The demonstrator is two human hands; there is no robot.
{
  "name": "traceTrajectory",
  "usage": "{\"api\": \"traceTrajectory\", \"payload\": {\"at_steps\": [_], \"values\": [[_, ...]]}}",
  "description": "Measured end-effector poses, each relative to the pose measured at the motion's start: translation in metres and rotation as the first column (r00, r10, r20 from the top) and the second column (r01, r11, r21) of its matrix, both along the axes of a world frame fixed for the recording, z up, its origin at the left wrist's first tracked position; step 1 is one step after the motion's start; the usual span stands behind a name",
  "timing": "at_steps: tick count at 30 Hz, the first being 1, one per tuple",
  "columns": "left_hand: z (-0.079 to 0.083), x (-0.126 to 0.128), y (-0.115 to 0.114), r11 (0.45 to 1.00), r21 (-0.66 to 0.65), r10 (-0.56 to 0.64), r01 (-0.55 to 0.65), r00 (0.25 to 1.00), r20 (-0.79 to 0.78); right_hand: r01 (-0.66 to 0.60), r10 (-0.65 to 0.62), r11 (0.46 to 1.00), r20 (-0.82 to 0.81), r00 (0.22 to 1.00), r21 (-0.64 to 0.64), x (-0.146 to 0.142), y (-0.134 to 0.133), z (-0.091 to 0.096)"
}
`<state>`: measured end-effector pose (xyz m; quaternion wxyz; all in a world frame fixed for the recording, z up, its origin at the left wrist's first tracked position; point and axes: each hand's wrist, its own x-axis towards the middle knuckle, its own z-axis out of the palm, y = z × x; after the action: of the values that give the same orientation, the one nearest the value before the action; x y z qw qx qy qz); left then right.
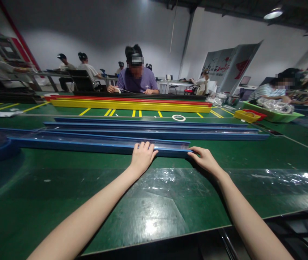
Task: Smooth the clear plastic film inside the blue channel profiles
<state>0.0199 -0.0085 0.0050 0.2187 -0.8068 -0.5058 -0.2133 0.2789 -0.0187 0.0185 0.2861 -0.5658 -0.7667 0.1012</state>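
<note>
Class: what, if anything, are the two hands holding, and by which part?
The nearest blue rail. The left hand curls its fingers over the near wall close to the right end; the right hand grips the end itself.

blue rail [89, 144], left end seemingly off-frame

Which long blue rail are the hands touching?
The nearest blue rail, at the front of the table. The left hand curls over its rim and the right hand touches its right end; the other blue rails lie behind, untouched.
</note>
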Motion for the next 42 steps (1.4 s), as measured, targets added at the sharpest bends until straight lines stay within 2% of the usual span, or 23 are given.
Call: {"api": "traceTrajectory", "payload": {"at_steps": [42], "values": [[-0.0006, -0.0010, 0.0028, 0.999, -0.039, -0.019, 0.018, 1.000, -0.013, 0.000, 0.000, 1.000, 0.026, 1.000, -0.018, 0.0017, 0.0015, -0.0008]]}}
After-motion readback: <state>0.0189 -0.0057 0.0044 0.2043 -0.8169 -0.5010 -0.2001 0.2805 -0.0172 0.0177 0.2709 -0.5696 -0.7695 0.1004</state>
